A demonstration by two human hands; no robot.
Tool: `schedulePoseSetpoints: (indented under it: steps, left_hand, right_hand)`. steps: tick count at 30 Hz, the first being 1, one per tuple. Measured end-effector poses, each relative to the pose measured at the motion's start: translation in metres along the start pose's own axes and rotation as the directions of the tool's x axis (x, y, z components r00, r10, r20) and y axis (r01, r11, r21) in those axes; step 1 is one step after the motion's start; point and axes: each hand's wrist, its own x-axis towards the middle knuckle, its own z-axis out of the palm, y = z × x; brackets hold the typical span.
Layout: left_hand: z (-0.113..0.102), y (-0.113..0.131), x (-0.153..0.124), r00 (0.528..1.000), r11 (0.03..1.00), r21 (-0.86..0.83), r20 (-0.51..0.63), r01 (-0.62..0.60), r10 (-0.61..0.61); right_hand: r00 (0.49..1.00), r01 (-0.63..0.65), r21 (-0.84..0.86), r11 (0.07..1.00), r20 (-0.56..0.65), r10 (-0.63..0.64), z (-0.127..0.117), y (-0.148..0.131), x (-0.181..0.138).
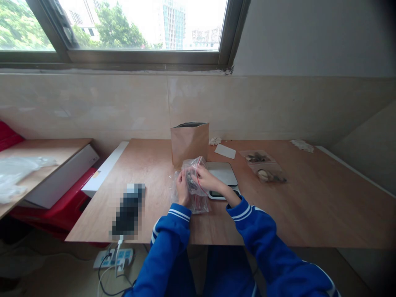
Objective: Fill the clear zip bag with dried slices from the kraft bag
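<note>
My left hand (182,188) grips the left side of a clear zip bag (198,162) with a red seal line. Small dark pieces (191,180) show through its plastic; I cannot make out their kind. At the bag's mouth is my right hand (208,178), fingers closed and reaching in among the pieces, the red line running across the hand. What those fingertips pinch is hidden. More clear bags (199,205) lie flat on the table beneath. A white kitchen scale (223,172) sits just right of the bag, partly covered by my right forearm.
Behind my hands stands an open brown kraft pouch (189,144). Right of the scale lies a filled zip bag (262,167), with a white card (225,151) behind. A phone (128,212) on a charging cable rests at left. The wooden table (309,206) meets the tiled wall.
</note>
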Motion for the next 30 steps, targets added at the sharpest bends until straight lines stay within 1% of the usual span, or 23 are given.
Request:
schedulePoseSetpoints:
  steps: [3, 6, 8, 14, 17, 21, 24, 27, 30]
  left_hand:
    - [-0.004, -0.004, 0.003, 1.000, 1.000, 0.006, -0.010, -0.006, 0.006]
    - [-0.006, -0.006, 0.005, 1.000, 1.000, -0.002, -0.016, 0.025, -0.025]
    - [-0.006, -0.005, 0.004, 0.999, 0.999, -0.001, -0.002, 0.040, -0.040]
    - [-0.003, -0.004, -0.001, 0.999, 1.000, -0.014, 0.022, 0.028, -0.028]
    - [-0.003, -0.004, -0.002, 1.000, 0.999, 0.034, 0.025, -0.008, 0.007]
    - [-0.004, -0.001, -0.003, 0.999, 0.996, 0.084, 0.003, -0.041, 0.041]
    - [-0.004, 0.001, -0.005, 0.999, 0.994, 0.099, -0.015, -0.037, 0.039]
    - [-0.003, 0.002, -0.005, 1.000, 0.996, 0.092, -0.007, -0.016, 0.017]
    - [-0.003, -0.001, -0.002, 1.000, 0.997, 0.082, 0.007, 0.006, -0.006]
  right_hand:
    - [0.993, 0.021, -0.071, 0.997, 0.115, -0.013, 0.001, 0.005, -0.006]
    - [0.967, 0.034, -0.026, 0.999, 0.252, -0.026, -0.003, 0.007, -0.011]
    - [0.957, 0.033, 0.002, 0.999, 0.289, -0.032, -0.005, 0.006, -0.012]
    - [0.973, 0.039, 0.022, 0.999, 0.228, -0.043, -0.005, 0.001, -0.009]
    - [0.978, 0.033, 0.025, 0.999, 0.203, -0.037, -0.001, 0.002, -0.008]
    - [0.984, 0.042, -0.018, 0.999, 0.174, -0.038, 0.003, 0.010, -0.011]
    - [0.977, 0.058, -0.035, 0.998, 0.208, -0.049, 0.004, 0.012, -0.013]
    - [0.967, 0.018, -0.044, 0.999, 0.254, -0.006, 0.001, 0.011, -0.015]
    - [0.961, -0.023, -0.042, 0.999, 0.273, 0.034, -0.003, 0.009, -0.017]
